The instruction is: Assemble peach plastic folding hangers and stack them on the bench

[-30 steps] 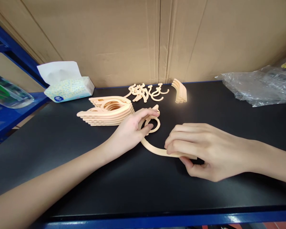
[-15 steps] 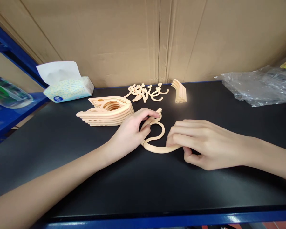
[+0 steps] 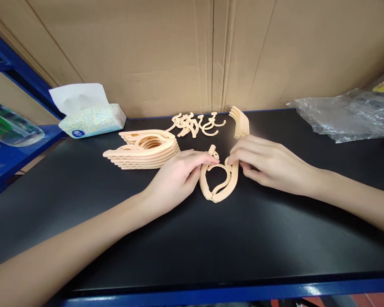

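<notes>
A cream folding clothes hanger (image 3: 224, 194) lies on the black tabletop, its two arms folded up around its curved hook. My left hand (image 3: 179, 172) grips the left arm, the index finger reaching over it and the thumb beside it. On the other side, my right hand (image 3: 265, 164) has its fingers closed on the upper part of the right arm. Just left of my left hand sits a stack of folded hangers (image 3: 144, 153). Behind the hands lies a loose pile of hooks (image 3: 187, 123), and near it stands a small bundle of curved hanger arms (image 3: 240, 121).
A tissue pack (image 3: 92, 120) is at the back left. Beyond it, a clear container with something green (image 3: 13, 123) rests on a blue shelf frame (image 3: 49, 135). Crumpled clear plastic bags (image 3: 342, 113) lie at the back right. Cardboard (image 3: 147, 55) closes off the rear.
My right hand has moved up and inward, swinging the hanger's right arm from stretched out to folded against the hook. My left hand has shifted slightly right, still on the left arm.
</notes>
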A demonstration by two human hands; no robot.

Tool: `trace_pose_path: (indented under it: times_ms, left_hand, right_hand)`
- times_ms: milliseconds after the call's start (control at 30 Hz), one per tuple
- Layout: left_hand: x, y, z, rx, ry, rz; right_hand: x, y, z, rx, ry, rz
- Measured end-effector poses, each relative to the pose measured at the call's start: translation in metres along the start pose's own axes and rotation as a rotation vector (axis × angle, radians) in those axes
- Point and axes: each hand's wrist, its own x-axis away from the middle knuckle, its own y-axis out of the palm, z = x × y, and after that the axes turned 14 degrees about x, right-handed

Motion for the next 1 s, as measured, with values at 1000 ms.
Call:
trace_pose_path:
  times_ms: [1000]
  left_hand:
    - [0.002, 0.002, 0.006, -0.150, -0.067, -0.288]
  right_hand:
    - [-0.004, 0.006, 0.000, -0.734, 0.455, 0.060]
